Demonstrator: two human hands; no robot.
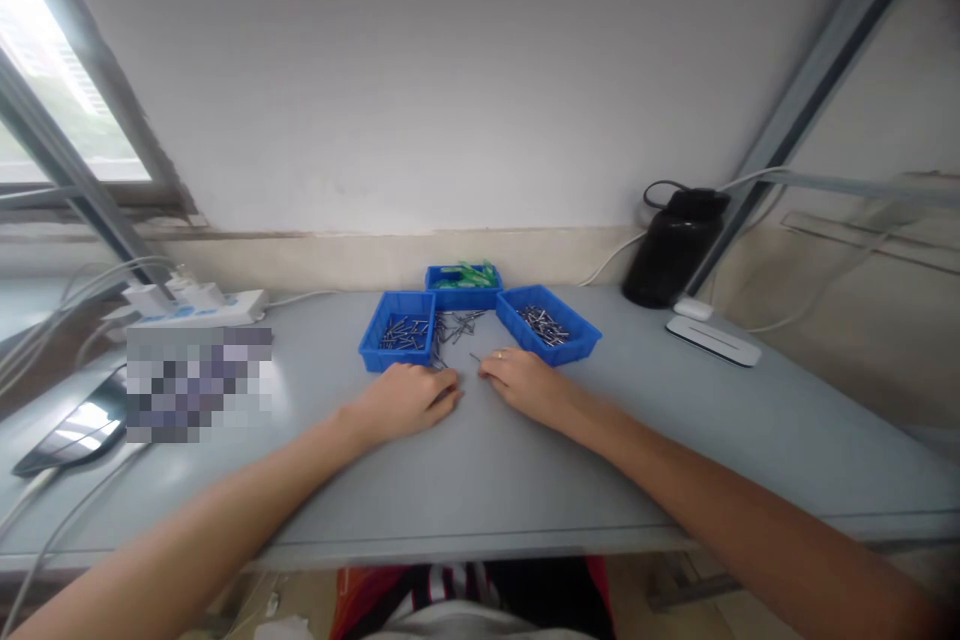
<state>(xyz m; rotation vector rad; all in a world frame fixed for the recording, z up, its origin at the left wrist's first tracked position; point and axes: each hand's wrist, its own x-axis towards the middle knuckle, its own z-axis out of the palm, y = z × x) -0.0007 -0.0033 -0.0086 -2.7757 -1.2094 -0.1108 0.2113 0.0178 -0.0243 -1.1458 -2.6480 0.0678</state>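
My left hand [416, 394] rests on the table in front of the left blue bin [373, 354], its fingers curled. What it holds, if anything, is hidden. My right hand [523, 380] is just in front of the right blue bin [574, 347], fingers pinched together. A thin metal piece [475, 357] sticks out at its fingertips. Loose metal pieces [459, 323], slim like nails or screws, lie in a pile between the two bins. Both bins contain more such pieces. Behind the pile stands a third blue bin [463, 299] with green items [476, 274] in it.
A black bottle [671, 245] stands at the back right, by a white flat device [712, 340]. On the left are a power strip [199, 307] with plugs and cables, a dark phone-like device [79, 425] and a blurred-out patch. A wall [450, 100] closes off the back.
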